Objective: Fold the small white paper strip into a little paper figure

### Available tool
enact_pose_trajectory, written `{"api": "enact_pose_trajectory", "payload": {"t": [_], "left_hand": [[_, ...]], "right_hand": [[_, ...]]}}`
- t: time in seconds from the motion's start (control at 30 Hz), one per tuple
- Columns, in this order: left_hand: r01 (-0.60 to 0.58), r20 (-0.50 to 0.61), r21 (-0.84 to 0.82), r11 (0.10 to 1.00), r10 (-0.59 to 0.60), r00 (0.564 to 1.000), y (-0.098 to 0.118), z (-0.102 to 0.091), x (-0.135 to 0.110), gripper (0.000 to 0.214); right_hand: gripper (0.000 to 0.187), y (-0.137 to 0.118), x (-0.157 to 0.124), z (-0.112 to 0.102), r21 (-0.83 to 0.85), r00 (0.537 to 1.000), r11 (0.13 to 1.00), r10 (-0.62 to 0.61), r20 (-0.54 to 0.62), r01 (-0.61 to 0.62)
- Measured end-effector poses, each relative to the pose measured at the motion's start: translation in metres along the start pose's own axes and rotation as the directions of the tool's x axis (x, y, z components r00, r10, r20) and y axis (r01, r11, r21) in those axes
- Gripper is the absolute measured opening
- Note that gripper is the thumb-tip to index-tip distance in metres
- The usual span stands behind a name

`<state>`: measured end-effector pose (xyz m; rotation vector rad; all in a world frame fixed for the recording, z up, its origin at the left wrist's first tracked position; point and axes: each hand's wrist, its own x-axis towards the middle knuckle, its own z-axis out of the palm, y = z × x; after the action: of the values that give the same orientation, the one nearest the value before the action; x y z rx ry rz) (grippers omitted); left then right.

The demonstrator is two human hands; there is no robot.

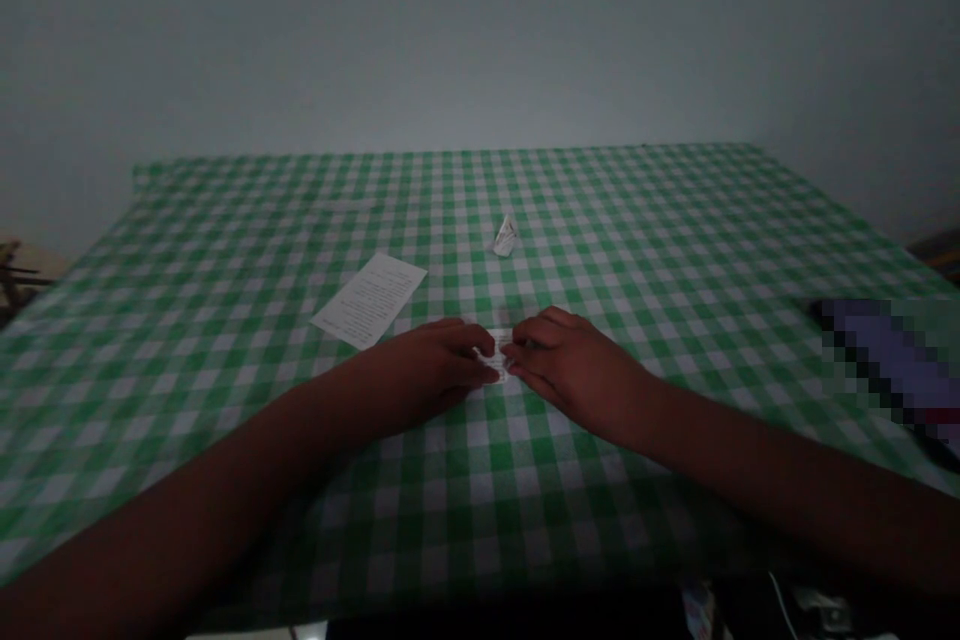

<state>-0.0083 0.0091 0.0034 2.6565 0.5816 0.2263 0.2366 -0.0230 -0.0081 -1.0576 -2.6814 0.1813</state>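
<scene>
Between my two hands, on the checked cloth, is a small piece of printed paper (495,360), partly covered by fingers. My left hand (442,360) has its thumb and fingers closed on the paper's left side. From the other side, my right hand (566,355) pinches the paper's right edge with its fingertips. A printed sheet of paper (371,300) lies flat beyond my left hand. Farther back, a small folded paper (505,236) with printing on it sits apart from both hands.
A green-and-white checked tablecloth (637,240) covers the table, whose far edge meets a plain wall (480,40). At the right edge lies a dark, pixelated flat object (892,370). Below the table's front edge, a white cable (784,605) shows.
</scene>
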Motion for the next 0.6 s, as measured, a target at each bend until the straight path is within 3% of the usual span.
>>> {"api": "enact_pose_trajectory", "payload": {"t": [0.3,0.6], "left_hand": [[0.046,-0.009,-0.016,0.999,-0.046,0.999,0.004,-0.005,0.0,0.028],[0.122,-0.126,0.037,0.992,-0.117,0.985,0.005,0.0,0.006,0.018]], "right_hand": [[0.037,-0.008,-0.005,-0.013,-0.018,0.997,1.0,-0.006,0.08,0.007],[0.043,-0.006,-0.006,-0.011,-0.013,0.995,1.0,0.002,0.098,0.0]]}}
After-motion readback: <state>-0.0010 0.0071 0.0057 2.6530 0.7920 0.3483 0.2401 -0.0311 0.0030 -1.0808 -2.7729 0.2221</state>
